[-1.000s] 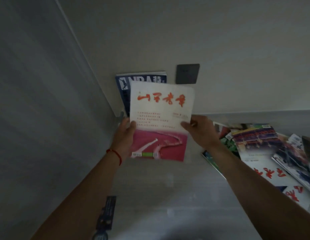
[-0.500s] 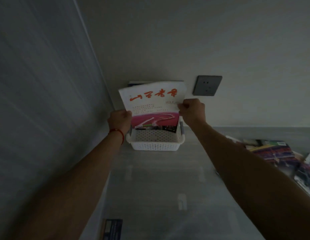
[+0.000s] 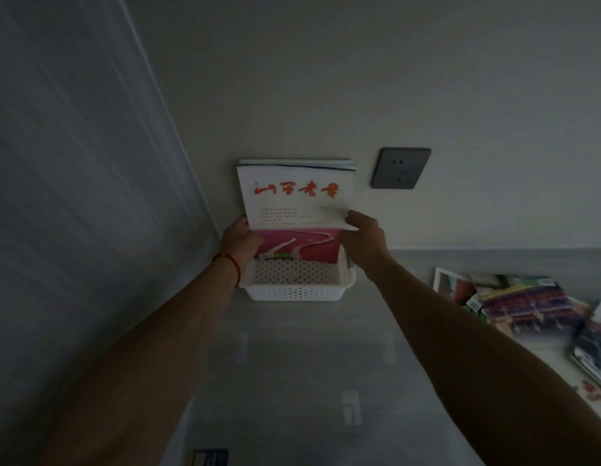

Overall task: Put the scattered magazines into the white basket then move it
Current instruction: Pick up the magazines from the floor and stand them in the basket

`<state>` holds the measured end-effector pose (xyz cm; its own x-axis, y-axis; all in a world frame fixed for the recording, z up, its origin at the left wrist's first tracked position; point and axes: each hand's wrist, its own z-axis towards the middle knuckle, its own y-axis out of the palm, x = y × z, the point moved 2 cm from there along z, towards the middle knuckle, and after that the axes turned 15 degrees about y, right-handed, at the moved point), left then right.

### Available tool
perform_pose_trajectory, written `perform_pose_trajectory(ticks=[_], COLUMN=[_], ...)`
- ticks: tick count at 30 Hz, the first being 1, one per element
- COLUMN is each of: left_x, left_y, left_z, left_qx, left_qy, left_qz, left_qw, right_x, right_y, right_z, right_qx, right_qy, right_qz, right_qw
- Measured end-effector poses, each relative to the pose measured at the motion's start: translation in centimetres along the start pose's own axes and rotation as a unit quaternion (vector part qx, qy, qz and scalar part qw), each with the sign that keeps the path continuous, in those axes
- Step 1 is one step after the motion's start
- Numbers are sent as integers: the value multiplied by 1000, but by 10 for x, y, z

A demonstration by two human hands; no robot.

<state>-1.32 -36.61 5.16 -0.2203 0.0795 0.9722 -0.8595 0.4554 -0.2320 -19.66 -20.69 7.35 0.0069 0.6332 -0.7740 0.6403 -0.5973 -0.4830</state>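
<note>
A white perforated basket (image 3: 297, 292) stands on the floor against the far wall. A white and pink magazine with red lettering (image 3: 297, 196) stands upright in it, leaning back on another magazine whose top edge (image 3: 294, 162) shows behind. My left hand (image 3: 240, 242) grips the front magazine's left edge. My right hand (image 3: 364, 235) pinches its right edge, where the cover bends. Several scattered magazines (image 3: 527, 306) lie on the floor at the right.
A dark wall socket (image 3: 400, 168) sits on the wall right of the basket. A grey panel (image 3: 73, 196) runs along the left side. A small dark card (image 3: 208, 457) lies on the floor at the bottom.
Both hands have carried the white and pink magazine away from me and lowered it into the basket, where it now stands upright. The head view tilted up.
</note>
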Motion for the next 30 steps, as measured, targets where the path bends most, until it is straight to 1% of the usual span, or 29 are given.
perform_pose_trajectory(ticks=[2, 5, 7, 9, 10, 11, 12, 14, 17, 18, 19, 20, 22, 24, 27, 30], left_x=[2, 5, 6, 10, 13, 16, 17, 15, 5, 3, 2, 1, 1, 0, 2, 5], left_y=[1, 2, 5, 13, 21, 32, 47, 83, 140, 158, 175, 190, 216, 233, 248, 258], left_z=[-3, -8, -16, -34, -48, -64, -83, -122, -186, -206, -226, -244, -273, -291, -304, -309], left_qx=[-6, -6, 11, 46, 60, 58, 36, -40, -166, -194, -218, -242, -294, -331, -341, -343], left_qy=[9, 4, -3, 5, 23, 54, 93, 143, 142, 137, 133, 133, 143, 155, 181, 208], left_qz=[12, 56, 103, 164, 185, 203, 217, 240, 259, 260, 259, 261, 270, 283, 302, 324], left_qw=[1000, 998, 995, 985, 981, 976, 971, 959, 941, 936, 932, 925, 906, 887, 872, 857], right_x=[4, 20, 44, 78, 98, 119, 141, 185, 251, 270, 287, 302, 326, 341, 351, 361], right_y=[-3, -17, -34, -56, -70, -86, -103, -143, -203, -219, -231, -238, -239, -233, -224, -222], right_z=[-4, -14, -26, -38, -44, -48, -51, -55, -60, -62, -64, -65, -69, -74, -80, -90], right_qx=[-37, -46, -43, -10, 18, 45, 67, 97, 160, 185, 193, 180, 127, 108, 83, 18], right_qy=[3, 4, -18, -34, -34, -26, -11, 41, 129, 141, 146, 142, 121, 99, 42, -47], right_qz=[-12, -59, -84, -99, -110, -127, -154, -223, -286, -306, -332, -361, -416, -451, -473, -491], right_qw=[999, 997, 995, 994, 993, 991, 986, 969, 936, 923, 912, 904, 892, 881, 876, 870])
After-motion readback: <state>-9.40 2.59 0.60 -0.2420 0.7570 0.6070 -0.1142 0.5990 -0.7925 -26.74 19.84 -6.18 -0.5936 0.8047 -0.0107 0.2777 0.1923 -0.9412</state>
